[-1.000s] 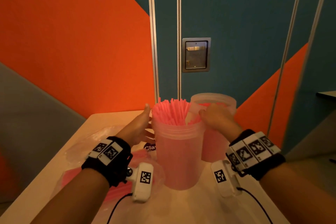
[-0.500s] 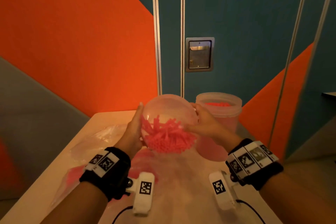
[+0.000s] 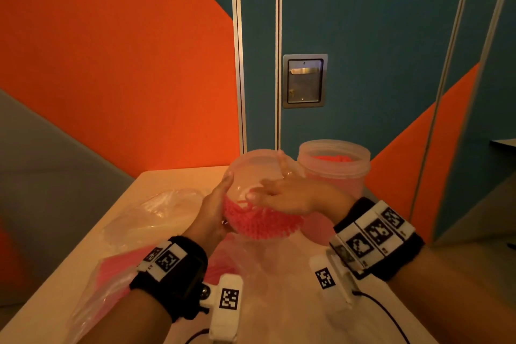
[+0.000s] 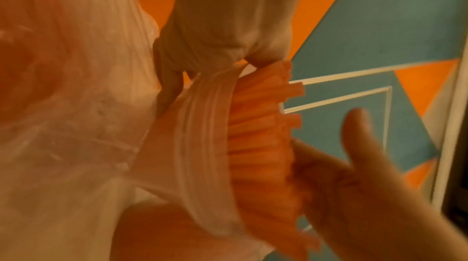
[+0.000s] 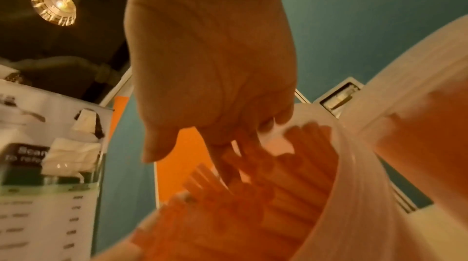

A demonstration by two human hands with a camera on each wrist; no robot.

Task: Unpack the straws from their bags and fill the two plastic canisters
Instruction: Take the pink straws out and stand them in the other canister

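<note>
Head view shows the left hand (image 3: 215, 209) gripping the tilted canister (image 3: 259, 176), while the open right hand (image 3: 284, 198) presses flat fingers (image 5: 225, 165) on the straws (image 3: 259, 223). Straws just under these fingers may slide out if pressure loosens.

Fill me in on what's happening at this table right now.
A person is loading pink straws into a clear plastic canister tipped toward them. The left hand grips its side while the right hand, fingers spread, is at the mouth among the straw ends. A second canister stands upright behind, already holding straws. Crumpled plastic bags lie on the table to the left.
</note>
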